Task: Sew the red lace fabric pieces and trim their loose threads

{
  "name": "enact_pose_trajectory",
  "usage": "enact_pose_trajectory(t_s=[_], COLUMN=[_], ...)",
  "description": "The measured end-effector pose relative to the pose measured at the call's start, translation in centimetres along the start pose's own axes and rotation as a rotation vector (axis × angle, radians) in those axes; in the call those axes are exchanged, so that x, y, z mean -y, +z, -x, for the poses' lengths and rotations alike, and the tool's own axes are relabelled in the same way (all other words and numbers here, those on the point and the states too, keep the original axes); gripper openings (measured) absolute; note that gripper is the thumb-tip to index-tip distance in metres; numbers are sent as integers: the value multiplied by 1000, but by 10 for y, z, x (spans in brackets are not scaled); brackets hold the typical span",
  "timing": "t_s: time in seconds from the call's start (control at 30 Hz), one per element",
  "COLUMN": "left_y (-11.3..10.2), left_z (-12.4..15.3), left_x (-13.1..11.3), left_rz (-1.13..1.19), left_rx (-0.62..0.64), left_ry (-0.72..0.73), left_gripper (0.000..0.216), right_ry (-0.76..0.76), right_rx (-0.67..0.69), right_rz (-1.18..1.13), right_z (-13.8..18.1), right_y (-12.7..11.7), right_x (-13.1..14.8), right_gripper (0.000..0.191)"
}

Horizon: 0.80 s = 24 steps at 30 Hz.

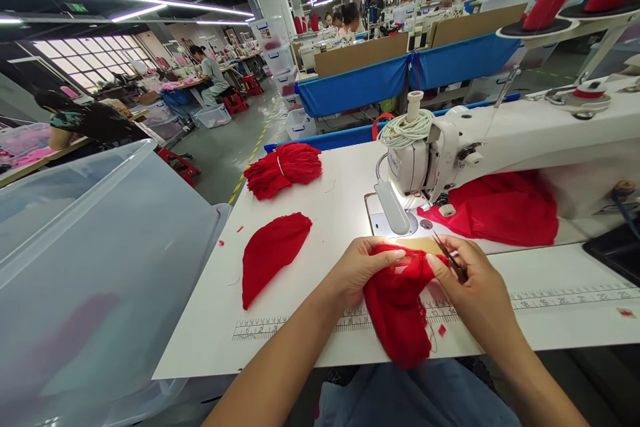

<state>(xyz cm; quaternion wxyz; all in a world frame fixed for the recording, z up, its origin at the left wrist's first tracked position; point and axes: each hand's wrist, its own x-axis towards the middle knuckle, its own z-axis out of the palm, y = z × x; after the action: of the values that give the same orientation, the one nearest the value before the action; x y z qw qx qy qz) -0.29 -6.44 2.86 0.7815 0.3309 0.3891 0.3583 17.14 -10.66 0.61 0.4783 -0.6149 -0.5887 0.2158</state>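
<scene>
Limply crumpled red lace (397,310) between left hand (357,268) and right hand (477,288)

Blocked ahead by sewing machine (425,160) and red cloth heap (505,210); hemmed left by plastic bin (100,247); open over bare table (340,207) around folded red piece (273,253).

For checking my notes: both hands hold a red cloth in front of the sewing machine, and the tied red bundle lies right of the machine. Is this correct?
Not quite. In the head view the tied red bundle lies left of the sewing machine, not right. The left hand and right hand do hold the red cloth in front of it.
</scene>
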Motion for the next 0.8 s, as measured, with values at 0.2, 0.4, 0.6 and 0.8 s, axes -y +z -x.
enact_pose_trajectory(t_s=[0.2,0.4,0.6,0.8], left_y=[-1,-1,0,-1], left_z=[0,2,3,2], left_x=[0,0,-1,1], left_rz=[14,4,4,21], left_rx=[29,30,43,48], left_ry=[-9,22,21,27], left_gripper=[38,32,35,31], right_ry=[-422,-497,-467,-431], right_rx=[-158,-206,-210,-181], right_rz=[370,556,557,542], right_z=[19,23,22,22], right_y=[8,15,16,15], right_x=[3,5,3,4], right_gripper=[30,26,26,28])
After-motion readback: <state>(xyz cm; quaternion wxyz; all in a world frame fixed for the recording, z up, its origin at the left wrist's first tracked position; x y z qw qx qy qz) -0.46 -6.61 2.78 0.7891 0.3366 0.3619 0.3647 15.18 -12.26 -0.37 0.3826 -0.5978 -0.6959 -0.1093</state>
